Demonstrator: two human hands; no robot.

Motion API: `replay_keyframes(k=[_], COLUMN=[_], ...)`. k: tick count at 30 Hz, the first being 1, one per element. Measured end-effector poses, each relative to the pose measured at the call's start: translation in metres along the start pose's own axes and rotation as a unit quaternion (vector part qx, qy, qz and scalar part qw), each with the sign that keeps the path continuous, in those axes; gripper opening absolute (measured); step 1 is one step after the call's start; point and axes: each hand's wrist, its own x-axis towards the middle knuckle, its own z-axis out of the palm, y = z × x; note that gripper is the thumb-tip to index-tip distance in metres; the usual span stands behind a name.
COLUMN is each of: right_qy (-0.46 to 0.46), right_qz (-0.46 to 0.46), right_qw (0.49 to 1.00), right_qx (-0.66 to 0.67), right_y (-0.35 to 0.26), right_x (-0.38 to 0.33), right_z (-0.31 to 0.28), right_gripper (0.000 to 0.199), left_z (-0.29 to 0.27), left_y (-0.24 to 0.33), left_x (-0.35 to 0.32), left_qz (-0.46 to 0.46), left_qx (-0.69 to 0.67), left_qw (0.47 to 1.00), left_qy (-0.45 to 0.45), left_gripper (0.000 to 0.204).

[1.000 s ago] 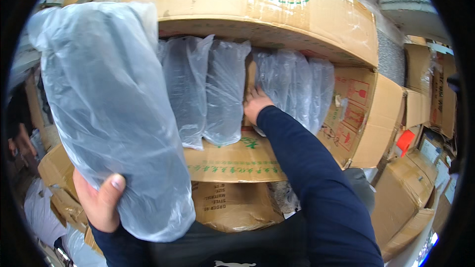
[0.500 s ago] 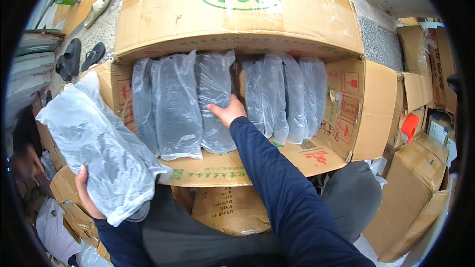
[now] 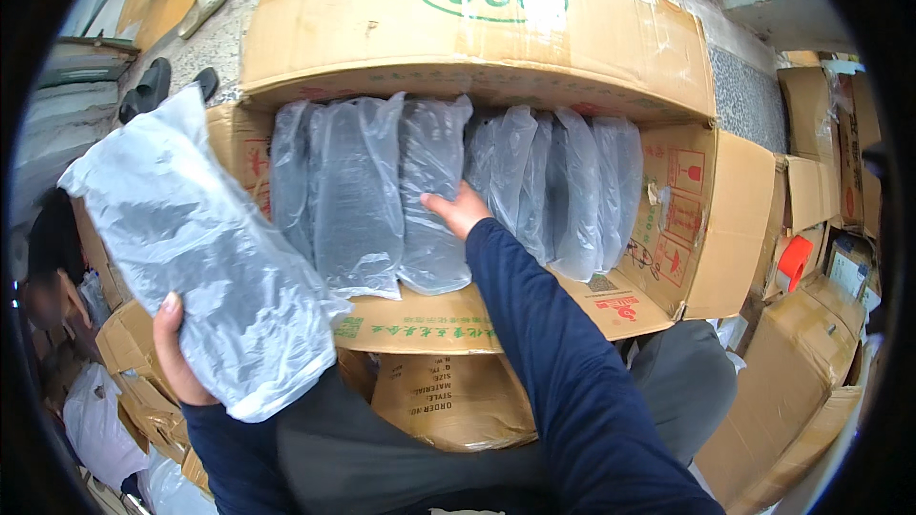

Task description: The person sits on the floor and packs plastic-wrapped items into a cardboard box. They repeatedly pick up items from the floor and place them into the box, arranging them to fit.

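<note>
My left hand holds a long dark item wrapped in a clear plastic bag, tilted, off the left side of a big open cardboard box. Inside the box several similar bagged items stand side by side in a row. My right hand reaches into the box. It presses between two bagged items near the middle of the row, with its fingers against the bag on the left. My dark blue sleeves come up from the lower edge.
Another cardboard box sits under the open one, against my lap. More boxes are stacked at the right, with a red object among them. Sandals lie on the floor at upper left. Another person is at the left edge.
My left hand has lowered the bagged item away from the camera to the box's left side. My right hand has shifted left along the row to the gap in the middle.
</note>
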Motion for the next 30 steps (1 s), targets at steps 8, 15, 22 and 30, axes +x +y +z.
replay_keyframes(k=[8,15,22,30], right_qy=[-0.089,-0.254,-0.091,-0.114], right_qz=[0.003,0.012,-0.085,-0.045], right_qw=[0.959,0.544,0.629,0.751], right_qx=[-0.268,-0.799,-0.767,-0.648], right_y=[-0.015,-0.058,-0.011,-0.028], right_x=[-0.031,-0.077,-0.069,-0.077], right_z=[-0.040,-0.065,-0.089,-0.111], right_gripper=[0.095,0.076,0.038,0.039], left_z=[-0.003,-0.014,0.016,0.088], left_y=[-0.011,-0.011,-0.007,-0.037], left_x=[0.001,-0.006,-0.015,-0.022], left_qz=[0.116,0.108,-0.095,-0.129], left_qx=[0.128,0.144,0.224,0.389], left_qw=[0.984,0.981,0.943,0.867], left_qy=[-0.048,-0.077,-0.227,-0.283], left_gripper=[0.053,0.052,0.053,0.053])
